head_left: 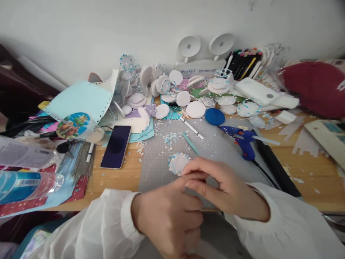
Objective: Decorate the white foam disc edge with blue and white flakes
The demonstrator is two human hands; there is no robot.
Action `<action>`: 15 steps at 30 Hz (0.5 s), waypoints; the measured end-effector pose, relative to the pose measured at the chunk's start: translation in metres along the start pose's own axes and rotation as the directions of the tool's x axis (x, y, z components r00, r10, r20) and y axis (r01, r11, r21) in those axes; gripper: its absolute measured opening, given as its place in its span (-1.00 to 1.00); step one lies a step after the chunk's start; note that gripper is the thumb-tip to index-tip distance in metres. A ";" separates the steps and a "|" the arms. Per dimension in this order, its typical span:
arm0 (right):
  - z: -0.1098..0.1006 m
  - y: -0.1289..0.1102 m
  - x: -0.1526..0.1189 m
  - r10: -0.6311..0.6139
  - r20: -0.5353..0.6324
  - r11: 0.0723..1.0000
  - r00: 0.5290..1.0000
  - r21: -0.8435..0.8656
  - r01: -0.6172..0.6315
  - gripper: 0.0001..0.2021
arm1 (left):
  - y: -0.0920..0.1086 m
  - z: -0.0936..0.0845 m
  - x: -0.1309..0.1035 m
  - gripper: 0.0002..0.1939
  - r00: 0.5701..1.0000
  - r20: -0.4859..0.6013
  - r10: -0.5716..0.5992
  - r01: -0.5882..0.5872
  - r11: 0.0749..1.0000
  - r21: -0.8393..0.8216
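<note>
My left hand [169, 212] and my right hand [223, 189] meet low over a grey cutting mat [156, 169], fingertips touching each other. Both are curled, and whatever sits between the fingers is hidden. Just beyond my fingertips lies a white foam disc [178, 163] rimmed with small blue and white bits. A teal stick [190, 143] and a white stick [192, 128] lie on the mat farther back. White sleeves cover both wrists.
A blue glue gun [244, 139] rests right of the mat, a blue round disc [215, 116] behind it. A dark phone [116, 146] lies to the left. Several white discs [195, 109] pile up at the back. Papers and packets [32, 180] crowd the left side.
</note>
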State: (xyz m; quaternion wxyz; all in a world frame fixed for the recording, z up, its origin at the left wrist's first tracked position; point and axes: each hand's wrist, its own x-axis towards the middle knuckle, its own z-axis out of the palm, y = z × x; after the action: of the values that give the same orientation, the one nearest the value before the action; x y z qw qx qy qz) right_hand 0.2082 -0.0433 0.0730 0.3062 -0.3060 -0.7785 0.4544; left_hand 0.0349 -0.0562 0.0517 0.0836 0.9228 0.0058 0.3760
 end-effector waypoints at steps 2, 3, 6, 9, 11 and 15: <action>0.001 -0.003 -0.003 0.059 -0.022 0.998 0.998 -0.016 -0.060 -0.94 | 0.002 0.006 0.002 -0.61 0.999 0.000 0.036 -0.036 0.999 -0.041; 0.002 -0.003 -0.005 0.094 -0.023 0.995 0.995 -0.011 -0.094 -0.91 | 0.003 0.009 0.001 -0.62 0.999 0.002 0.049 -0.048 0.998 -0.048; 0.005 -0.003 -0.007 0.189 0.023 0.979 0.982 0.069 -0.190 -0.81 | 0.009 0.018 -0.002 -0.61 0.998 0.028 0.057 -0.056 0.998 -0.032; 0.012 -0.003 -0.006 0.260 0.076 0.953 0.963 0.141 -0.269 -0.70 | 0.016 0.026 -0.008 -0.64 0.997 0.081 0.019 -0.018 1.000 -0.014; 0.017 -0.002 -0.006 0.292 0.136 0.934 0.947 0.175 -0.313 -0.66 | 0.019 0.029 -0.011 -0.67 0.984 0.172 0.035 -0.035 0.999 -0.005; 0.021 -0.003 -0.010 0.271 0.200 0.897 0.942 0.302 -0.322 -0.76 | 0.017 0.025 -0.009 -0.68 0.929 0.349 0.126 -0.120 0.992 -0.037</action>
State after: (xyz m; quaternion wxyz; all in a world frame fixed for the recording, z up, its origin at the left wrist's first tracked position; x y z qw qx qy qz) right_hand 0.1981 -0.0628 0.0653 0.2194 -0.3297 -0.6566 0.6419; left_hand 0.0447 -0.0771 0.0308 0.0667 0.9729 -0.0697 0.2102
